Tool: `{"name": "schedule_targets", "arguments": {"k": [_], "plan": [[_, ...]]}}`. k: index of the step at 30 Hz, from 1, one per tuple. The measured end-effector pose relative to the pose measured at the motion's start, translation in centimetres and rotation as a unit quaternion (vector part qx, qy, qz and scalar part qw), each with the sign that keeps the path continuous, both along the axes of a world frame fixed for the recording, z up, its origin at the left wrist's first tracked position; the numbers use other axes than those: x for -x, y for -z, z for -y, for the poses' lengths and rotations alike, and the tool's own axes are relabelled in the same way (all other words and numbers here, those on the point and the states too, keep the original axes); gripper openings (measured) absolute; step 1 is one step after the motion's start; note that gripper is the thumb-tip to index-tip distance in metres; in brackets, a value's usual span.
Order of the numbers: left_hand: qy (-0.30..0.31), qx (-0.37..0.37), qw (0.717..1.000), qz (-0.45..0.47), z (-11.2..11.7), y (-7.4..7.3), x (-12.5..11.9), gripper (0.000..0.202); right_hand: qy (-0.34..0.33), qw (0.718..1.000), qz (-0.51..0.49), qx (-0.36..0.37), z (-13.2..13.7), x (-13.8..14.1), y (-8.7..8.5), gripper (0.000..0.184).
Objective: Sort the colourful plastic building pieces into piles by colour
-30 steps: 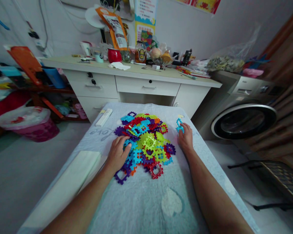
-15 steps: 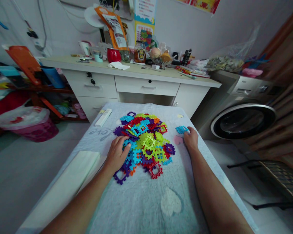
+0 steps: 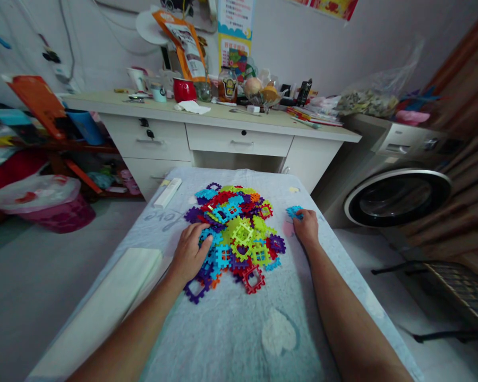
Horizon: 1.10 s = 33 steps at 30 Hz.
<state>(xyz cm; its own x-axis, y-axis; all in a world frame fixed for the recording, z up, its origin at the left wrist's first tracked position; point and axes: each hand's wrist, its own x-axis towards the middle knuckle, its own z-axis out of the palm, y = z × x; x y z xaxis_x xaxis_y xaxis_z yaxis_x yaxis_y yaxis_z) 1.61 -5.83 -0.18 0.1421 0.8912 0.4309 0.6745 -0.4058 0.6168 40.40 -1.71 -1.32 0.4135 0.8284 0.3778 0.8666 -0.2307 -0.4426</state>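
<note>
A heap of interlocking plastic building pieces (image 3: pixel 242 233), square and notched in lime green, light blue, purple, red and orange, lies mid-table. My left hand (image 3: pixel 190 252) rests against the heap's left side, thumb apart from the fingers. Its fingertips touch pieces there, and nothing is visibly gripped. To the right of the heap, a small group of light blue building pieces (image 3: pixel 292 211) lies apart on the cloth. My right hand (image 3: pixel 307 228) has its fingers curled onto the near right edge of these blue pieces. The fingertips are partly hidden.
A pale blue patterned cloth (image 3: pixel 239 339) covers the table. On its left lie a white narrow box (image 3: pixel 168 193) and a folded white sheet (image 3: pixel 115 292). Behind stands a cluttered desk (image 3: pixel 223 132); a washing machine (image 3: pixel 398 175) is at right, a pink bin (image 3: pixel 51 207) at left.
My right hand has shifted slightly left, its fingers curling further over the light blue pieces. My left hand stays nearly still at the heap.
</note>
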Motion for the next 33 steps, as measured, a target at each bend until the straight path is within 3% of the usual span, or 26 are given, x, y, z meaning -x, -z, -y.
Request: {"name": "schedule_targets", "arguments": {"k": [18, 23, 33], "plan": [[0.007, -0.004, 1.000, -0.006, -0.04, 0.13, 0.08, 0.036, -0.075, 0.997, 0.006, -0.036, -0.31, -0.10, 0.51, 0.033], [0.006, -0.006, 1.000, -0.004, -0.06, 0.19, 0.04, 0.037, -0.062, 0.998, 0.010, -0.013, -0.19, 0.05, 0.46, 0.031], [0.010, -0.002, 1.000, 0.000, -0.04, 0.13, 0.07, 0.036, -0.099, 0.995, 0.022, -0.001, 0.04, 0.38, 0.12, 0.033]]}}
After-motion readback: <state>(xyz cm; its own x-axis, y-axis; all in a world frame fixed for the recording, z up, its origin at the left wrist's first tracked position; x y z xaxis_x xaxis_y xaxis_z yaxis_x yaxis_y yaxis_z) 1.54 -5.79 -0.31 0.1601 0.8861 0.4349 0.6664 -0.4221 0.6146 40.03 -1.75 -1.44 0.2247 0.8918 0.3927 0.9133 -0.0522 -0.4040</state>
